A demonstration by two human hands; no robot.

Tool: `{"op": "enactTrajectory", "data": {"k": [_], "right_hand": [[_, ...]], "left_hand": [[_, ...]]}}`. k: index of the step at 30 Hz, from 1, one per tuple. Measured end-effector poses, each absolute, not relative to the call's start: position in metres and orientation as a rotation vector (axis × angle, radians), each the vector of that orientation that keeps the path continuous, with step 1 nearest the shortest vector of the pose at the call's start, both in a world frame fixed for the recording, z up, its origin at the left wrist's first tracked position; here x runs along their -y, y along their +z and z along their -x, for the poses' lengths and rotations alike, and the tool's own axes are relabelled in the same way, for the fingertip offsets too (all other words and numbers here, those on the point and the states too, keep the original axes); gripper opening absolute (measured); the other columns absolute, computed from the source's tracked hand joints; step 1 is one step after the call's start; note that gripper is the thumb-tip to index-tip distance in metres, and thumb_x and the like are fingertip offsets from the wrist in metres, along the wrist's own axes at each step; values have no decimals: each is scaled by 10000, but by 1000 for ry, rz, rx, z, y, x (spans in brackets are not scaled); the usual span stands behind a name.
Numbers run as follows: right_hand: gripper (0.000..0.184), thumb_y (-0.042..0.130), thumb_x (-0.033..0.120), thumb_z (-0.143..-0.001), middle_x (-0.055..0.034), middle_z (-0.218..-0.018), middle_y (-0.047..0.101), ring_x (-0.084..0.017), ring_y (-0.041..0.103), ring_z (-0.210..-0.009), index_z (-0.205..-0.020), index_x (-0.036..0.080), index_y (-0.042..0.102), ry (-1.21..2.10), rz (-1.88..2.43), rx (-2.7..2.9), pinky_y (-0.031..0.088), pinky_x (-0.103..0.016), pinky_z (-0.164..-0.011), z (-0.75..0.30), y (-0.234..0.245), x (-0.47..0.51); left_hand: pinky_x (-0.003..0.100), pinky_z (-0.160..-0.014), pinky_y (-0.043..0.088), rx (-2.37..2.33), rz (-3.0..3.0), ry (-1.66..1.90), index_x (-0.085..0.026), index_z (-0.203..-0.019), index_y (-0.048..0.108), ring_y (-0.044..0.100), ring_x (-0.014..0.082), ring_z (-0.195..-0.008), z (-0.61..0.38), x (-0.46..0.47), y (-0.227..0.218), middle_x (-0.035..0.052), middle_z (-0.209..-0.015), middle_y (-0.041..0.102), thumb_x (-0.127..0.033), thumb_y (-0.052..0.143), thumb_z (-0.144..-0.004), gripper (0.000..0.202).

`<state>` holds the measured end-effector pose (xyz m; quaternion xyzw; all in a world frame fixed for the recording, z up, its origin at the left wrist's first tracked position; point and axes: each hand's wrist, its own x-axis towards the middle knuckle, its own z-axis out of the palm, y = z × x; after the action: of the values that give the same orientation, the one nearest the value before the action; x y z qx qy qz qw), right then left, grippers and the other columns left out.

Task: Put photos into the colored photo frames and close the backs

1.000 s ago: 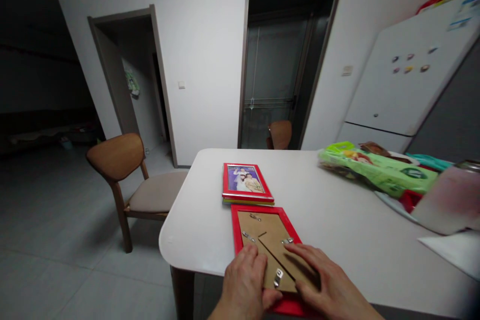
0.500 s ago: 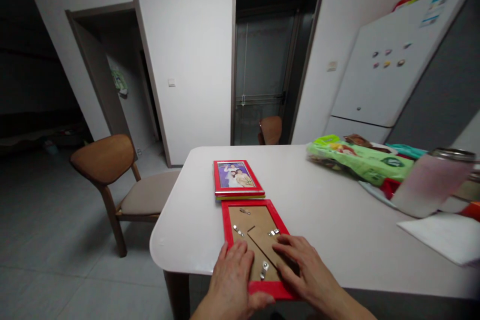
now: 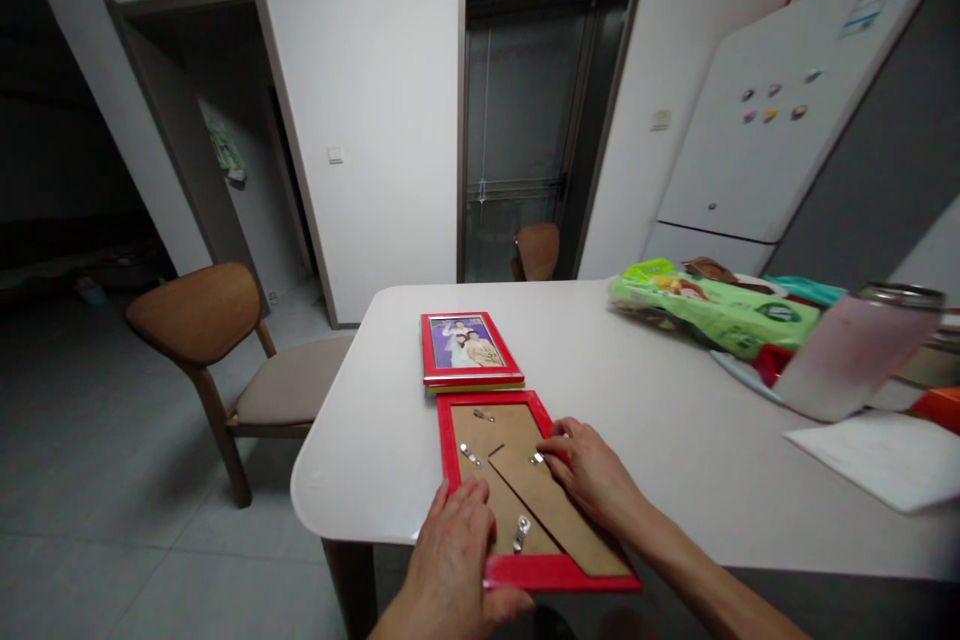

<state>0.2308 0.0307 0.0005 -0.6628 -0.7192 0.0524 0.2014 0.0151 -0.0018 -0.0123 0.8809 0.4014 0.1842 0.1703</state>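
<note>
A red picture frame (image 3: 452, 448) lies face down near the front edge of the white table (image 3: 645, 420), its brown backing board and small metal clips showing. My left hand (image 3: 454, 550) rests flat on the frame's near left part, fingers stretched out. My right hand (image 3: 589, 470) sits at the frame's right side, its fingertips pinched at a metal clip on the right edge of the backing. Just beyond lies a second red frame (image 3: 466, 350), face up with a photo, stacked on something yellow.
At the table's right lie a green packet (image 3: 712, 315), a pale pink jar (image 3: 855, 355) and a white sheet (image 3: 892, 460). A wooden chair (image 3: 225, 350) stands left of the table. A white fridge (image 3: 780, 120) and two dark doorways are behind.
My right hand slid from the lower part of the backing up to the clip on the right edge. The left hand stayed on the frame's near left. The view shifted slightly.
</note>
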Motion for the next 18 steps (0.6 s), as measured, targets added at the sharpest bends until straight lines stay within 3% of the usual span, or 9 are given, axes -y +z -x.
{"op": "enactTrajectory", "data": {"k": [4,9,12,18], "right_hand": [[285,392,237,-731,-70,-864,537,-175,488,-830,-803,186,663,153,1858,1985,386,-276,-760,-232,0,-32],[294,386,230,-733,-84,-1030,518,-185,475,-935,-804,191,669,218,1782,2027,362,-287,-837,-237,-3,-23],[286,397,241,-734,-82,-992,544,-192,482,-911,-813,199,669,178,1783,2037,364,-307,-823,-236,-1,-23],[265,417,263,-755,-63,-924,600,-172,505,-870,-877,181,637,103,1715,2025,367,-275,-787,-205,8,-49]], "left_hand": [[474,-985,233,-1154,-2481,519,-146,-1037,488,361,268,-1152,-15,2,-9,133,-1245,418,-454,711,-494,662],[447,-997,224,-1189,-2457,501,-104,-1122,434,365,258,-1149,-16,3,-6,151,-1229,431,-446,707,-498,762],[445,-995,226,-1184,-2454,503,-113,-1120,439,370,255,-1145,-16,3,-5,145,-1229,434,-437,715,-487,763],[445,-994,213,-1159,-2451,495,-163,-920,555,347,251,-1162,-15,3,-9,122,-1257,405,-460,710,-480,553]]}}
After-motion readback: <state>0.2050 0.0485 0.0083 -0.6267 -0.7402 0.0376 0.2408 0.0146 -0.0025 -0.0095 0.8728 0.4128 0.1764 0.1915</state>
